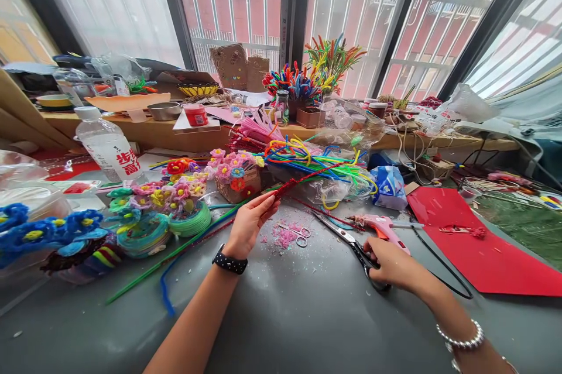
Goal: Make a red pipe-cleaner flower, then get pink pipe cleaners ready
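Observation:
My left hand [253,219], with a dark watch band at the wrist, pinches a red glittery pipe cleaner [302,179] whose free end points up to the right. In my right hand [389,260] are the handles of large black-handled scissors [345,236], their blades pointing away to the upper left, low over the table. Between the hands, small silver scissors [298,236] lie beside a heap of pink clippings [285,237]. A pink glue gun [384,227] rests just beyond my right hand. Behind the red pipe cleaner is a bundle of coloured pipe cleaners [342,166].
Pots of pipe-cleaner flowers [188,219] and a plastic bottle [105,146] stand on the left. Red sheet material [478,245] lies on the right, near a black cable [443,263]. A cluttered wooden ledge [246,133] runs below the windows.

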